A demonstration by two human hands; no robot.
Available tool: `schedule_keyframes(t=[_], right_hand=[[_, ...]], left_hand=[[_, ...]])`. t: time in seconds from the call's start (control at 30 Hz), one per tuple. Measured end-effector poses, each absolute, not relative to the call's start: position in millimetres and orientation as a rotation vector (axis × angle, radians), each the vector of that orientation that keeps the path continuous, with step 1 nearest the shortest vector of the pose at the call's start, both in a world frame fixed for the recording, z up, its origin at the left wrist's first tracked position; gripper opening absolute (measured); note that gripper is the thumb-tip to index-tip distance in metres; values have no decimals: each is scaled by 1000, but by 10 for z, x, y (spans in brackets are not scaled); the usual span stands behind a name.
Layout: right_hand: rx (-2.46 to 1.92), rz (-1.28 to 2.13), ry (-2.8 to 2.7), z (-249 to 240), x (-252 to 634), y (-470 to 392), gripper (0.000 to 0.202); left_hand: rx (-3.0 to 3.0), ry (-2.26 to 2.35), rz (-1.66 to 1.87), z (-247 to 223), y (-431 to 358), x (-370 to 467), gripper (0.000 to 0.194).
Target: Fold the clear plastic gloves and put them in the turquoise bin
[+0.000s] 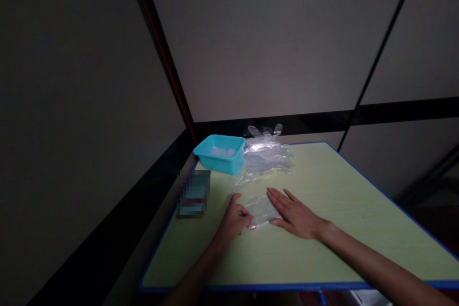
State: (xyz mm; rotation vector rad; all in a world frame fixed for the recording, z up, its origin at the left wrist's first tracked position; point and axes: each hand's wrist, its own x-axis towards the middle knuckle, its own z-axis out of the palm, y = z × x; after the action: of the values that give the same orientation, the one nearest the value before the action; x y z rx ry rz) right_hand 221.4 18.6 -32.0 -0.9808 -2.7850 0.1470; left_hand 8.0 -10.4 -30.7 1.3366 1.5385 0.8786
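Head view: you look forward and down at a pale green table [358, 201] with a blue edge.
Clear plastic piece: it lies flat on the table [261, 206], near the middle of the work area, between your two hands; its thin surface shows creases and bright reflections.
Left hand: your left hand [234, 219] is at the left side of the plastic piece, fingers bent and fingertips at its near left corner. You cannot tell from this view whether they are pinched together on it.
Right hand: your right hand [296, 214] is palm down and spread out, fingers extended and thumb apart, resting over the right side of the plastic piece.
Glove pile: clear plastic gloves [267, 155] lie in a loose heap beyond your hands, toward the far edge, some finger shapes sticking up at the back.
Turquoise tub: the tub [218, 164] stands at the far left corner, just beside the heap, with whitish translucent material [222, 152] inside.
Blurred item: a pixelated rectangular object [195, 194] lies along the left edge, nearer you than the tub; its details are masked.
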Motion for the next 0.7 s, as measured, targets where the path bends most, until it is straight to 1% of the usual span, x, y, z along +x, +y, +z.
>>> schedule_keyframes(t=[0.2,0.27,0.4,0.47,0.5,0.53,0.6,0.7], right_hand=[[-994,103,-2779,-358,2225,198,68],[-993,89,-2768,-356,2225,192,65],[-992,79,-2774,-363,2233,196,56],[-981,69,-2774,-384,2242,209,53],[-975,60,-2776,-399,2247,217,53],[-970,52,-2782,-414,2252,226,53],[-955,39,-2804,-445,2259,241,55],[-940,26,-2824,-472,2261,253,56]], left_hand=[[1278,1516,819,-254,-166,-27,55],[1354,1504,830,-197,-206,-74,50],[1881,1778,857,13,-282,25,37],[2155,1771,801,91,-298,198,30],[2268,1720,743,103,-296,301,31],[2364,1659,678,93,-287,405,36],[2513,1575,562,16,-253,587,54],[2586,1556,425,-159,-190,734,68]])
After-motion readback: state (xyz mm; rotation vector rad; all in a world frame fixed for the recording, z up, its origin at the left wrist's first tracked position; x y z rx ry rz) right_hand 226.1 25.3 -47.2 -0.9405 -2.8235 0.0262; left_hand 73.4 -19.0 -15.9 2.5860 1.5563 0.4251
